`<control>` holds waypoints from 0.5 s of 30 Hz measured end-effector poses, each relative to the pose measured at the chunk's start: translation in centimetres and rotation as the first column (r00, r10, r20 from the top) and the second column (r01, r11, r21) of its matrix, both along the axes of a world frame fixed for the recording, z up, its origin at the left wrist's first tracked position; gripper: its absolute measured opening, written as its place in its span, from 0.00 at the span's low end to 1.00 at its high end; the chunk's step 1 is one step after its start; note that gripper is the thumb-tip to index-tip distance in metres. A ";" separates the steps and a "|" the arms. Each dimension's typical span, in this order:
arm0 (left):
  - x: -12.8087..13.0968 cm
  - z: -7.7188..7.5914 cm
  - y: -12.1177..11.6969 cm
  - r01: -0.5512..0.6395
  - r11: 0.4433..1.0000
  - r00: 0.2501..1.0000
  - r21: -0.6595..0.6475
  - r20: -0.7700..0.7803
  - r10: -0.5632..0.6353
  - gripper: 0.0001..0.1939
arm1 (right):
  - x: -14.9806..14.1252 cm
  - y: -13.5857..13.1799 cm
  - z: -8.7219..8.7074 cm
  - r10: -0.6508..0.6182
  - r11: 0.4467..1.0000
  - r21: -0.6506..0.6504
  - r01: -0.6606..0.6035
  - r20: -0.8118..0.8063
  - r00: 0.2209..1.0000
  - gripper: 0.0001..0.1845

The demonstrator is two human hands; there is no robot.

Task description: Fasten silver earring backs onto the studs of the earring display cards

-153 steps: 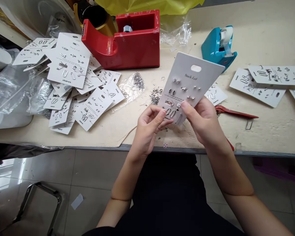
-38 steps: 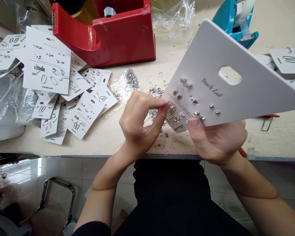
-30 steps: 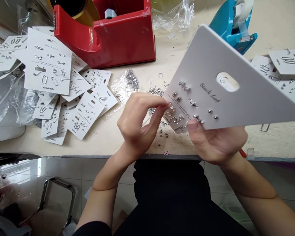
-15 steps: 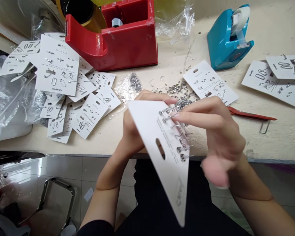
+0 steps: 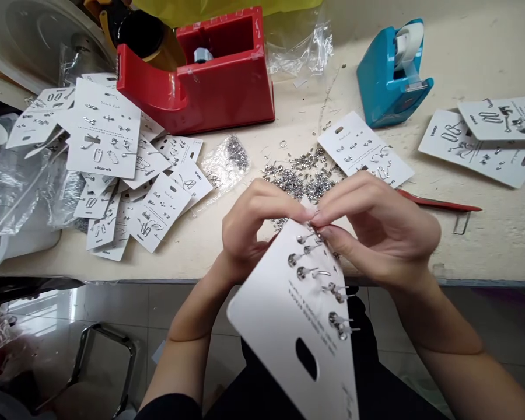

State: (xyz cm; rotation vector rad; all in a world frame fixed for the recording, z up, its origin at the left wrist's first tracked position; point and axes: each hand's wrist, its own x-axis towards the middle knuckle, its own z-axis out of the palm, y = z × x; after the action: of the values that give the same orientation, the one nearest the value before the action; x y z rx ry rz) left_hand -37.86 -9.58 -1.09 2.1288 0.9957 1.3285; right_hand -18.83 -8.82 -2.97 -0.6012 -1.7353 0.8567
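At edge of table (image 5: 485,251): card (image 5: 273,303), tilted
L hand (image 5: 247,227): fingers clamped on card's far end
R hand (image 5: 378,230): fingertips tog. there, grip unclear
Behind: sm. metal bits (image 5: 295,182)

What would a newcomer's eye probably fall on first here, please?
The bulky red tape dispenser at the back of the table would probably come first, left of the smaller blue dispenser. Next might be the white jewellery card tilted over the near edge, with the left hand and right hand together at its far end. A heap of similar cards lies to the left.
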 end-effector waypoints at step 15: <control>1.7 -4.1 0.6 -0.064 0.976 0.974 0.207 0.227 0.016 0.06 | 0.1 -0.2 0.3 0.029 1.000 -0.007 -0.029 -0.002 1.000 0.12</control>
State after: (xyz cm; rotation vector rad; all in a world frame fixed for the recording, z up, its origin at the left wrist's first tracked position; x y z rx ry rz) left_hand -36.14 -8.94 -5.20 2.0571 0.8399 1.7200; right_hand -18.71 -9.02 -2.65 -0.5817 -1.7439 0.8838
